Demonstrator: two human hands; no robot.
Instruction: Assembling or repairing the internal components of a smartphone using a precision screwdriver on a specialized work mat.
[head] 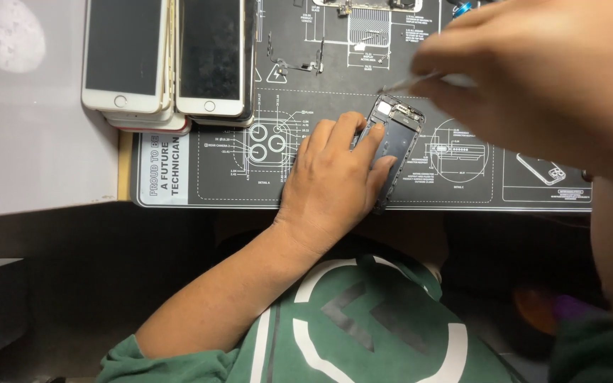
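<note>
**Left hand pins the opened phone, right hand brings in a fine tool**

Your left hand (335, 181) lies flat across the opened phone (394, 138), fingers (372, 135) slightly spread and pressed down on its lower half, holding it against the dark repair mat (462, 191). The phone sits tilted near the middle of the mat, its top end pointing up and to the right, with small metal parts showing in the uncovered upper part. Your right hand (533, 71) comes in from the upper right, close to the camera and blurred; its fingers are bunched together, pinching a thin metal tool (420, 80) whose tip hovers just above the phone's top edge. Whether it is tweezers or a driver, you cannot tell through the blur. To the left, two stacks of white-fronted smartphones (168, 60) rest side by side, screens up, overlapping the mat's top-left corner. The mat lies on a pale worktop (30, 142). Another opened device (367, 6) peeks in at the top edge. Your green sleeve (172, 362) fills the lower view.
</note>
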